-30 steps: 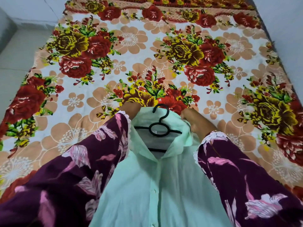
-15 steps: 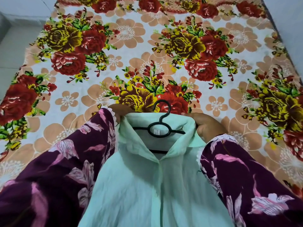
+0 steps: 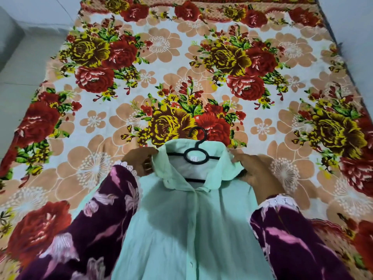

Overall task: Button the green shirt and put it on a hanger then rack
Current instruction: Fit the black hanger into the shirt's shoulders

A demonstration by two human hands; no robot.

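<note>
The pale green shirt (image 3: 187,225) lies front-up at the near end of the bed, its placket closed down the middle. A black plastic hanger (image 3: 195,156) sits inside the open collar, its hook poking out past the collar's top edge. My left hand (image 3: 141,160) grips the shirt at the left side of the collar. My right hand (image 3: 256,172) holds the right collar tip and shoulder. Both forearms wear dark purple floral sleeves with white lace cuffs.
A floral bedspread (image 3: 181,67) in red, yellow and peach covers the whole bed. Pale floor (image 3: 22,63) runs along the left of the bed and a light wall (image 3: 353,27) along the right. No rack is in view.
Both hands have slid outward from behind the collar to its sides. The collar now lies flatter and wider around the hanger, and the view has shifted a little.
</note>
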